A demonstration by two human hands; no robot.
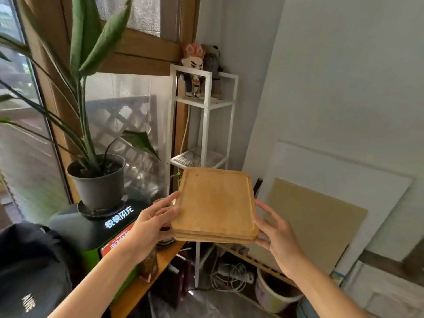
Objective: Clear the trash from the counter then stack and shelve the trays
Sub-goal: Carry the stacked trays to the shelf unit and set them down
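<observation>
A stack of wooden trays (214,204) hangs in mid-air at the centre of the head view, its top face bare. My left hand (152,222) grips the stack's left edge, thumb on top and fingers underneath. My right hand (278,235) holds the right edge, fingers spread along the side. Just behind the stack stands a white metal shelf unit (205,106); its mesh middle shelf (197,157) lies a little above and beyond the trays' far edge.
Two plush dolls (199,70) sit on the shelf unit's upper level. A potted plant (98,177) stands on a green-and-black device (91,230) at left, with a black bag (32,267) beside it. Boards (321,214) lean against the right wall. Cables (231,276) and a pot (273,292) lie on the floor.
</observation>
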